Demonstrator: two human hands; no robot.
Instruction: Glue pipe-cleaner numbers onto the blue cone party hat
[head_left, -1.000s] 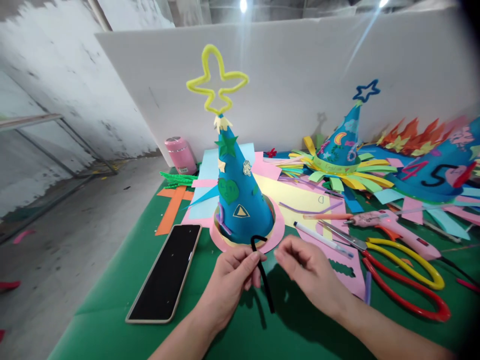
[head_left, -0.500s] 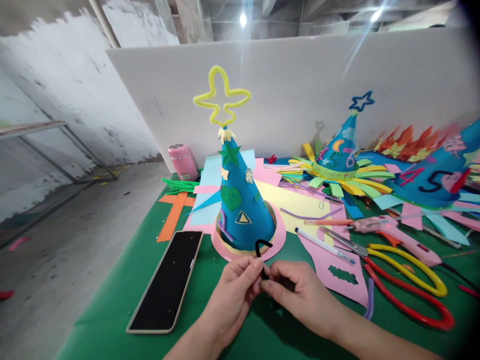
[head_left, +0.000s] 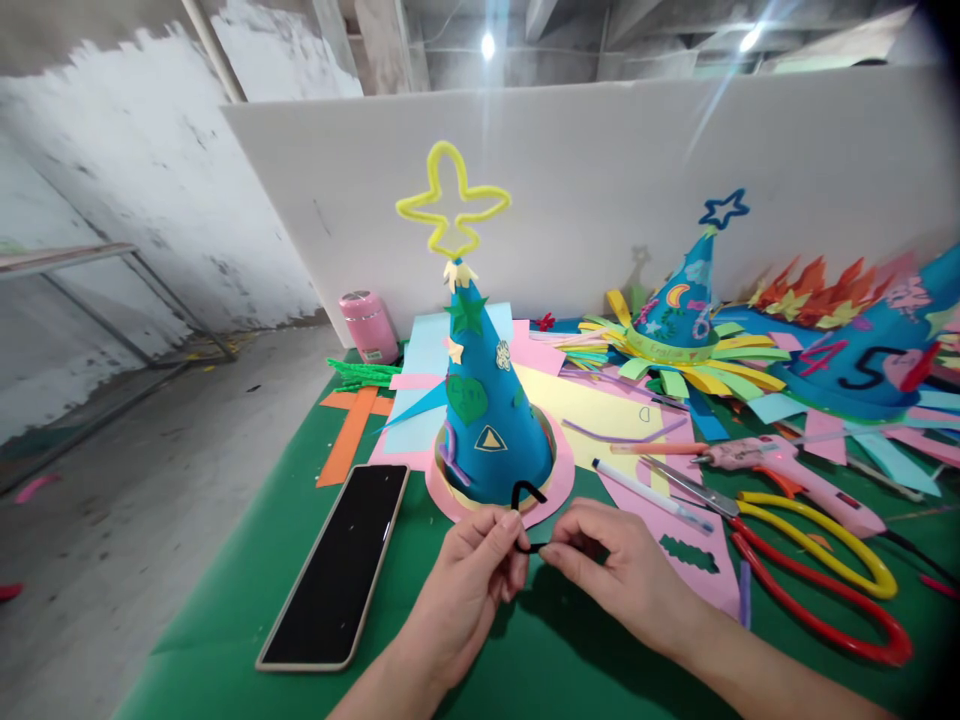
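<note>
A black pipe cleaner (head_left: 526, 495) is pinched between my two hands just in front of a blue paper cone hat (head_left: 491, 410). My left hand (head_left: 469, 580) is closed on it, thumb and fingers gripping near the bent top. My right hand (head_left: 619, 575) pinches the other part, fingertips almost touching the left ones. The hat stands upright on a pink paper ring (head_left: 559, 478) and carries a yellow pipe-cleaner star (head_left: 450, 200) on its tip, with stickers on its side.
A black phone (head_left: 337, 565) lies left of my hands on the green table (head_left: 225, 640). To the right are a white pen (head_left: 649, 495), scissors with red and yellow handles (head_left: 817, 570) and a pink glue gun (head_left: 787, 465). More decorated hats (head_left: 682, 300) and paper scraps fill the back right; a pink bottle (head_left: 367, 327) stands behind.
My right hand came in from apart and took hold of the black pipe cleaner beside my left. The pipe cleaner's long free end is now folded up between the fingers.
</note>
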